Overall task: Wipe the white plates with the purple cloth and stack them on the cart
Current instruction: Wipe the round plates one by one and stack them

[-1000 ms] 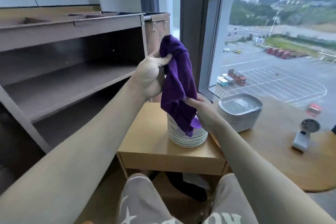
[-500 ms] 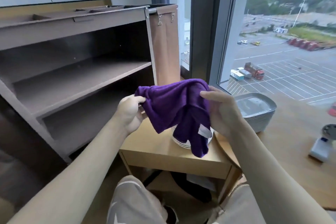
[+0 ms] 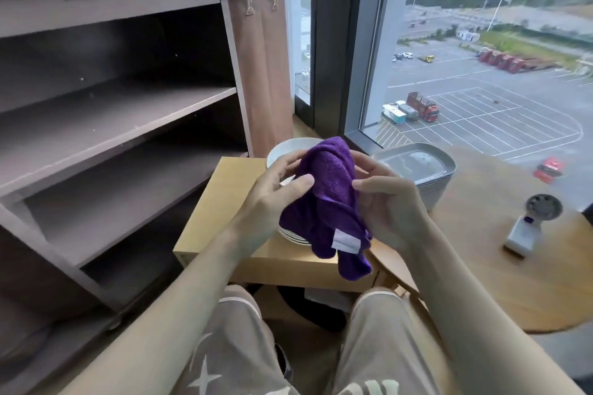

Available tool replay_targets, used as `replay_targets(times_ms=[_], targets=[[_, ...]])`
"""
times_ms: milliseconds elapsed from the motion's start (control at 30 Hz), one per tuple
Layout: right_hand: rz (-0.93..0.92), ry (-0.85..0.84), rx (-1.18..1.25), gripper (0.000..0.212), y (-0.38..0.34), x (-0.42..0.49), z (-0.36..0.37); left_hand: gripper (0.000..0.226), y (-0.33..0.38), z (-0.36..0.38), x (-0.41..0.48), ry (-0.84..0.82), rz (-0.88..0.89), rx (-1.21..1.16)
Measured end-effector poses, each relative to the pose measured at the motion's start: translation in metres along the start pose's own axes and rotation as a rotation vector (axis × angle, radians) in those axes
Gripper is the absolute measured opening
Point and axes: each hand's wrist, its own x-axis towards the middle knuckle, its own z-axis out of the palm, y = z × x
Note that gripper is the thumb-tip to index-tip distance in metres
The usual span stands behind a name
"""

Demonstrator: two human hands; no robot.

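Note:
Both hands hold the purple cloth (image 3: 327, 199), bunched, with a white label at its lower edge. My left hand (image 3: 272, 199) grips its left side and my right hand (image 3: 385, 202) its right side. The cloth hangs just above a stack of round white plates (image 3: 282, 151) on a small light-wood table (image 3: 211, 202); the cloth and hands hide most of the stack. The brown cart (image 3: 128, 112) with bare shelves stands to the left.
A stack of grey rounded-square plates (image 3: 426, 167) rests on the round wooden table (image 3: 500, 266) at right, near a small white handheld fan (image 3: 526, 224). A large window is behind. A brown fabric bag (image 3: 263, 67) hangs on the cart's side. My knees are below.
The cloth went from being held up high by my left hand to being gathered low between both hands above the plates. The view has tilted down and closer.

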Motion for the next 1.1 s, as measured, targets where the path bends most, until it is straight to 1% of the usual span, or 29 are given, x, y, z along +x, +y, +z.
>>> replay_targets(times_ms=[67, 133, 267, 300, 367, 433, 500, 600, 667, 700, 733, 800, 867, 900, 967, 1033, 1100], targets=[[0.003, -0.027, 0.009, 0.06, -0.001, -0.005, -0.006, 0.049, -0.002, 0.009, 0.001, -0.029, -0.008, 0.025], [-0.006, -0.027, -0.023, 0.056, -0.001, -0.011, -0.008, 0.054, -0.007, 0.013, 0.003, -0.029, -0.027, 0.069], [-0.016, 0.048, -0.034, 0.048, 0.005, -0.018, -0.012, 0.051, -0.016, 0.012, 0.004, -0.076, -0.074, 0.02], [-0.016, 0.061, -0.048, 0.048, 0.007, -0.018, -0.012, 0.053, -0.018, 0.012, 0.003, -0.08, -0.085, 0.007], [-0.016, 0.096, -0.116, 0.049, 0.011, -0.018, -0.008, 0.064, -0.02, 0.013, 0.001, -0.077, -0.111, 0.018], [-0.03, 0.145, -0.245, 0.046, 0.017, -0.015, 0.0, 0.071, -0.023, 0.013, -0.001, -0.036, -0.121, 0.053], [-0.072, 0.209, -0.446, 0.044, 0.022, -0.01, 0.007, 0.067, -0.027, 0.009, -0.001, 0.02, -0.115, 0.036], [-0.186, 0.319, -0.735, 0.04, 0.03, -0.007, 0.01, 0.06, -0.033, 0.0, 0.0, 0.065, -0.116, -0.04], [-0.234, 0.41, -0.872, 0.045, 0.039, -0.007, 0.003, 0.059, -0.039, -0.006, 0.001, 0.086, -0.129, -0.109], [-0.219, 0.422, -0.879, 0.054, 0.045, -0.007, -0.002, 0.058, -0.042, -0.009, 0.001, 0.093, -0.14, -0.175], [-0.175, 0.396, -0.822, 0.066, 0.051, -0.008, -0.006, 0.057, -0.046, -0.011, 0.001, 0.095, -0.155, -0.254], [-0.051, 0.269, -0.626, 0.085, 0.064, -0.005, -0.01, 0.06, -0.054, -0.016, 0.004, 0.087, -0.201, -0.372], [0.0, 0.21, -0.534, 0.092, 0.076, 0.005, -0.009, 0.063, -0.062, -0.02, 0.01, 0.095, -0.226, -0.392], [0.004, 0.211, -0.502, 0.093, 0.082, 0.011, -0.007, 0.062, -0.065, -0.021, 0.014, 0.106, -0.217, -0.358], [0.003, 0.247, -0.431, 0.092, 0.093, 0.024, -0.005, 0.052, -0.074, -0.026, 0.024, 0.149, -0.167, -0.223], [-0.026, 0.29, -0.432, 0.087, 0.1, 0.038, -0.008, 0.044, -0.085, -0.033, 0.035, 0.187, -0.136, -0.078], [-0.069, 0.349, -0.455, 0.08, 0.1, 0.049, -0.013, 0.044, -0.094, -0.043, 0.051, 0.202, -0.137, 0.06]])
